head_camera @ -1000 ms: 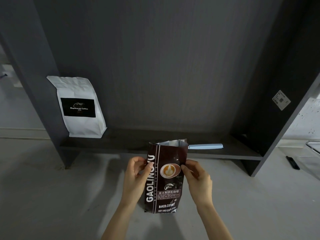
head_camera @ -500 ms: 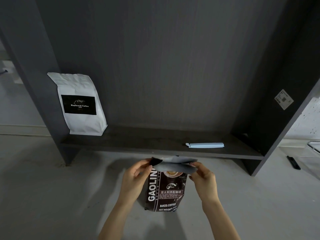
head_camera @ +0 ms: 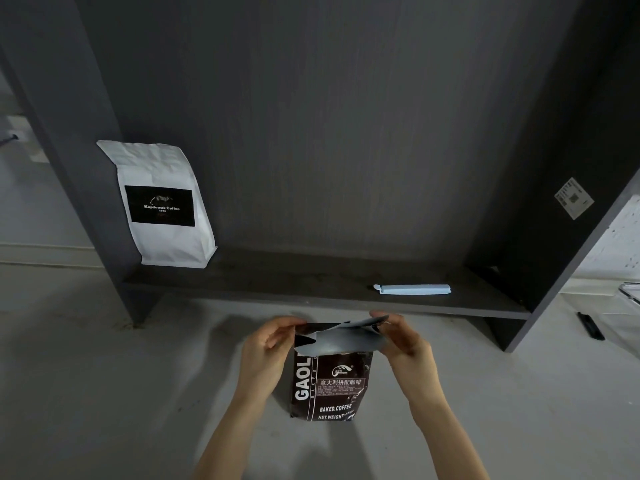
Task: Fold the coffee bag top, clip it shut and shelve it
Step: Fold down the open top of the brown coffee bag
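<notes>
While the white coffee bag (head_camera: 162,206) stands upright at the far left of the dark shelf (head_camera: 277,284), leaning against the shelf unit's left side panel with its black label facing me, the brown coffee bag (head_camera: 329,386) I am working on stands on the pale floor (head_camera: 104,375) in front of the shelf, between my two hands. My left hand (head_camera: 266,351) grips the bag's top left corner, fingers (head_camera: 287,323) closed on the edge with the thumb toward me. The bag's top (head_camera: 341,341) is bent over toward me, its silver lining showing as a flap that covers the upper part of the printed front; below it I can read part of the white lettering down the left side and "BAKED.COFFEE" near the bottom. My right hand (head_camera: 403,341) pinches the top right corner of that flap, fingers closed on it, and the corner sticks up a little past my fingertips. Beyond my right hand, on the shelf, a light blue clip (head_camera: 412,289) lies flat and lengthwise near the front edge, well apart from the white bag and not touching anything else. Farther right, a white sticker (head_camera: 574,198) sits on the inside of the unit's right side panel, and a small black object (head_camera: 590,325) lies on the floor outside it; I cannot tell what it is.
</notes>
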Available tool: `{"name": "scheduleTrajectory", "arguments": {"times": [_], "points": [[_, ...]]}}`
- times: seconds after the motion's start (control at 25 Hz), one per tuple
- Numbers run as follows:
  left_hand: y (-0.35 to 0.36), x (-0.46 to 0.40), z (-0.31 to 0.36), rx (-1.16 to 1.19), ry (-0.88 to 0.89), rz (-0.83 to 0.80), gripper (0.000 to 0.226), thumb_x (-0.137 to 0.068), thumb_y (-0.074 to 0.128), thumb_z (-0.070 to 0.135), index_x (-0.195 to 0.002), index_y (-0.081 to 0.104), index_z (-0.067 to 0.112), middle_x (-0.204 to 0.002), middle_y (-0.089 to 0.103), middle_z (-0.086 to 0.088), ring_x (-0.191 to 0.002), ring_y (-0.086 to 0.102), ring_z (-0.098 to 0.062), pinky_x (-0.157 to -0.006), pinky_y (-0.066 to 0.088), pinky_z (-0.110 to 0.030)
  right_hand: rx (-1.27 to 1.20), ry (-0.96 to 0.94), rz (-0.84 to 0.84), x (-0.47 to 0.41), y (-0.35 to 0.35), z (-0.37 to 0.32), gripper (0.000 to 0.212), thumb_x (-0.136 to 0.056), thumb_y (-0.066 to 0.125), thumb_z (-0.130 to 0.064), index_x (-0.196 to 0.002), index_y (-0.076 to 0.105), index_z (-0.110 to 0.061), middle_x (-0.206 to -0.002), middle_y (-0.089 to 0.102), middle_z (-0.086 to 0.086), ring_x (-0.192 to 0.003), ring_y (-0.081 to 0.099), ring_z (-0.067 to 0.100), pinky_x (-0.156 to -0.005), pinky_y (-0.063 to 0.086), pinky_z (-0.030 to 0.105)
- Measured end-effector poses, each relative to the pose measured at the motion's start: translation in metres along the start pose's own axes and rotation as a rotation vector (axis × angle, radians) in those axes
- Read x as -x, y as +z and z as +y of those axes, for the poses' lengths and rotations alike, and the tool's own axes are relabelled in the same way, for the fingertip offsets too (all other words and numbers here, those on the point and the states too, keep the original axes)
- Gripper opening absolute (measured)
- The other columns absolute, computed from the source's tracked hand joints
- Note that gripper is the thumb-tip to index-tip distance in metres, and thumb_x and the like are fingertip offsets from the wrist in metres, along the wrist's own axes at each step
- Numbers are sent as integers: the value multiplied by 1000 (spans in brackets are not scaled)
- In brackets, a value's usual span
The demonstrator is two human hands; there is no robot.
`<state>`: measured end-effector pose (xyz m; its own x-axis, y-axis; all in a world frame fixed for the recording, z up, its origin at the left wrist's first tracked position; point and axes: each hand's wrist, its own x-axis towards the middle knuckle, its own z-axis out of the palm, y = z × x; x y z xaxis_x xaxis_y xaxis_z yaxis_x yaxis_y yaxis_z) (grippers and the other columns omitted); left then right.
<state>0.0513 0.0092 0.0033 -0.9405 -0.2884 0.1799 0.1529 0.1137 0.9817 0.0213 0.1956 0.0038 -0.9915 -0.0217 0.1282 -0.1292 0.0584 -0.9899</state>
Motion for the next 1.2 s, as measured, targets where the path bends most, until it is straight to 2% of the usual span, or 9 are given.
{"name": "scheduleTrajectory", "arguments": {"times": [0.12, 0.24, 0.4, 0.48, 0.6, 0.8, 0.88, 1.0, 1.2], "points": [[-3, -1, 2, -3, -26, -30, 40, -77, 48, -12, -72, 66, 23, -66, 72, 23, -70, 64, 7, -70, 50, -10, 8, -19, -33, 0, -3, -3, 43, -84, 45, 11, -71, 68, -23, -71, 71, -16, -70, 63, -7, -64, 48, 6], [-6, -2, 3, 17, -50, -84, 40, -80, 43, -12, -74, 65, 20, -65, 71, 22, -70, 63, 9, -68, 49, -8, -1, 37, -66, 2, -6, -5, 53, -83, 34, 14, -64, 69, -21, -85, 69, -9, -73, 64, -7, -64, 48, 4], [-6, 0, 1, 104, -92, -152, 22, -89, 45, 15, -79, 64, 22, -76, 71, 11, -78, 62, -1, -80, 46, -27, 3, 72, -74, 3, -9, -7, 44, -85, 39, 5, -67, 70, -20, -88, 69, -11, -77, 63, -9, -64, 47, 2], [-6, 1, 0, 71, -69, -194, 8, -85, 54, 22, -84, 61, 27, -87, 66, 6, -83, 61, -2, -81, 46, -20, 8, 65, -96, 5, -7, -8, 35, -87, 45, 1, -72, 68, -20, -87, 67, -10, -73, 61, -11, -62, 47, 2], [-5, 2, -3, 78, -60, -240, 24, -84, 52, 2, -93, 56, 23, -97, 63, 1, -80, 60, 8, -72, 46, -6, 38, 33, -90, 4, -2, -4, 24, -85, 51, 2, -85, 63, -19, -90, 67, -6, -76, 60, -13, -63, 46, 2], [-4, -1, -18, 26, -80, -283, 31, -85, 49, -1, -102, 53, 24, -101, 62, 8, -85, 60, 13, -74, 46, -4, 76, 61, -69, 3, -2, 12, 29, -83, 57, -5, -107, 55, -21, -96, 66, -5, -94, 61, 4, -71, 50, 11], [-2, -1, -25, 3, -100, -285, 31, -85, 50, -1, -103, 53, 24, -99, 61, 12, -84, 60, 15, -72, 46, -4, 107, 48, -91, 5, -2, 16, 27, -82, 58, -3, -104, 58, -19, -97, 66, -4, -97, 60, 5, -67, 47, 4], [-3, -3, -34, -53, -94, -272, 34, -83, 55, 5, -95, 52, 37, -88, 68, 22, -85, 59, 17, -72, 45, -3, 138, 29, -84, 4, -1, 18, 27, -80, 59, -1, -102, 61, -17, -96, 67, -4, -97, 61, 5, -67, 45, 1], [-1, -5, -41, -143, -66, -197, 36, -82, 57, 4, -84, 54, 40, -75, 64, 43, -79, 60, 17, -71, 44, -1, 159, 26, -14, 4, 2, 17, 22, -78, 63, -3, -87, 63, -23, -86, 68, -11, -83, 63, -4, -61, 43, -2]]}}
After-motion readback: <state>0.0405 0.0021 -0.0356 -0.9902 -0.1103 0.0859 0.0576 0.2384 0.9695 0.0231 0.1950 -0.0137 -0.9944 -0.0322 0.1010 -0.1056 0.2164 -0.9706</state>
